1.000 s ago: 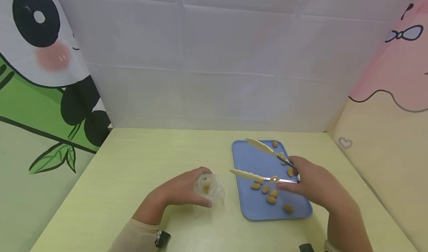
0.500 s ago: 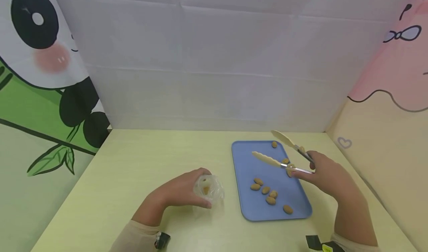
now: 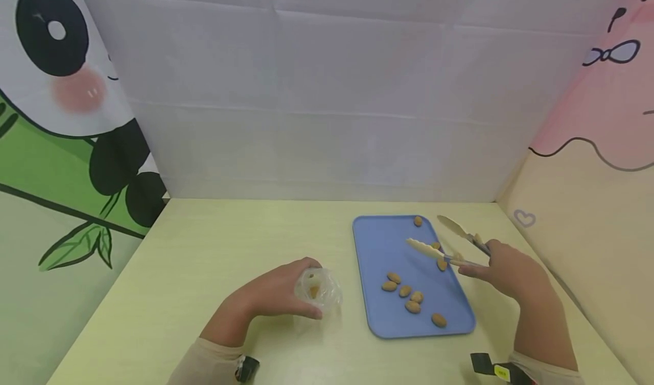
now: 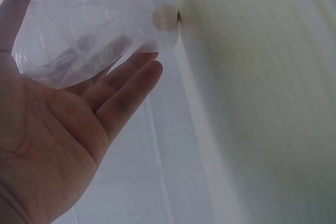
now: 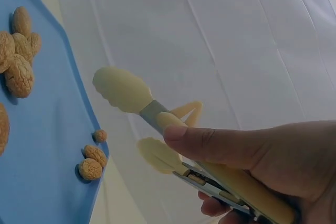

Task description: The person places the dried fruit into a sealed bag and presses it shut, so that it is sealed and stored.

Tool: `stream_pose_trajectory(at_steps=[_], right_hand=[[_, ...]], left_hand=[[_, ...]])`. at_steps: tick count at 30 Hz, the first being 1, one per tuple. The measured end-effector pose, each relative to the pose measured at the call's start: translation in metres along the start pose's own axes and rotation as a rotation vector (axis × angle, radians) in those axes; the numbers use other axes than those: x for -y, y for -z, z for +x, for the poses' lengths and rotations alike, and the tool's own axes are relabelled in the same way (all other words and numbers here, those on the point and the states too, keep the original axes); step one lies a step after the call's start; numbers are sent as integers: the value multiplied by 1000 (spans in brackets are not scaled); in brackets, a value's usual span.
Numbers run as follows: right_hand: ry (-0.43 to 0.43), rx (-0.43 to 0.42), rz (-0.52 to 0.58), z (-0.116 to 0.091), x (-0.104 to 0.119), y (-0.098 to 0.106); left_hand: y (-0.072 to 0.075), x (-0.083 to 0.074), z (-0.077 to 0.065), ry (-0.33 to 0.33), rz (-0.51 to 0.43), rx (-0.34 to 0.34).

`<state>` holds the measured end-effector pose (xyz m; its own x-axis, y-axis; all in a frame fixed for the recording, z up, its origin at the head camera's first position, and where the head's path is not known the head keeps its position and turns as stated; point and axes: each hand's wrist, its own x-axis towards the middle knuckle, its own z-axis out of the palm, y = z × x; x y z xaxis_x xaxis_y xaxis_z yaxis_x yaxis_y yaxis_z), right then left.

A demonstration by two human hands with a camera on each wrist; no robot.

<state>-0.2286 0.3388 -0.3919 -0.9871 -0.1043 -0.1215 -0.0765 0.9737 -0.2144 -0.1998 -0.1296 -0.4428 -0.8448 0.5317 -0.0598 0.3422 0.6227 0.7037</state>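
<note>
A clear, crinkled plastic bag stands upright with its mouth facing up, and my left hand holds it with thumb and fingers round its side. One brownish piece shows through the plastic near its bottom in the left wrist view. My right hand grips a pair of tongs with cream-coloured scalloped tips and metal arms. The tips are spread apart over the tray's right side with nothing between them. Several brown, wrinkled nuts lie scattered on the blue tray.
The tray lies on a pale yellow table, right of the bag. Behind the table hangs a white cloth, with cartoon-printed panels on both sides. A small round nut sits near the tray's far edge.
My right hand has moved right with the tongs, taking the tips from over the tray's middle to its right edge. The left hand and the bag have stayed in place.
</note>
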Motion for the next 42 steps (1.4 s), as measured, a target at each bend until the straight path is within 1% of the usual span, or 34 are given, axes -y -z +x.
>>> stream_pose_trajectory(at_steps=[8, 13, 22, 30, 42], right_hand=[[-7, 67, -7, -2, -3, 0], [-13, 79, -13, -2, -3, -2], [12, 58, -35, -2, -7, -4], [49, 32, -31, -4, -7, -4], [74, 12, -30, -7, -6, -6]], left_hand=[[0, 0, -1, 4, 14, -4], [-1, 1, 0, -5, 18, -10], [-1, 1, 0, -7, 14, -11], [-1, 1, -1, -9, 16, -13], [-1, 0, -2, -9, 9, 1]])
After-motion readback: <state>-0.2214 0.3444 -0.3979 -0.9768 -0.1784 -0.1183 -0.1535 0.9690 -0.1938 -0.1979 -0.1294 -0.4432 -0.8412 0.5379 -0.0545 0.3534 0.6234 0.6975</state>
